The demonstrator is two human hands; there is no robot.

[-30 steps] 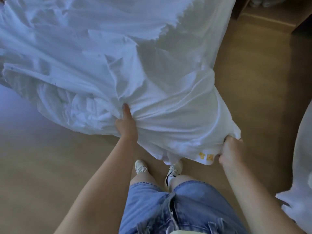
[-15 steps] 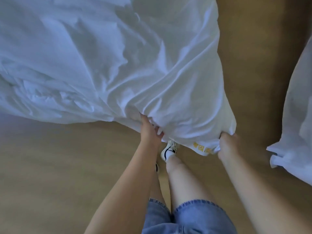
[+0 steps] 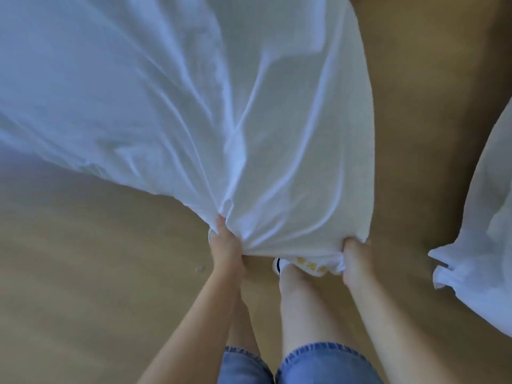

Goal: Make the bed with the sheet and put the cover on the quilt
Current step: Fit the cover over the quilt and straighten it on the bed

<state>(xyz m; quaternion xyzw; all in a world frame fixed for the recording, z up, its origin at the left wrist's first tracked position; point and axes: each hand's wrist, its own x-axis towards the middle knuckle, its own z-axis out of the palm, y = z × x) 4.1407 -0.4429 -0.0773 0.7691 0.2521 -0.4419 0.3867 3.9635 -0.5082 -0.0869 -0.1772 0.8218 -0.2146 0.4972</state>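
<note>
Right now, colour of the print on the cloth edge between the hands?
Yellow print on white cloth; head view.

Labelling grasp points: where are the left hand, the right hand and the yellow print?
left hand (image 3: 225,245): head view, back of hand.
right hand (image 3: 356,259): head view, knuckles.
yellow print (image 3: 311,264): head view, hem of the white cloth (image 3: 277,189).

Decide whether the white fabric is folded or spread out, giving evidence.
Spread out. The white fabric fans wide in long creases from the left hand and right hand, which grip its near edge.
</note>
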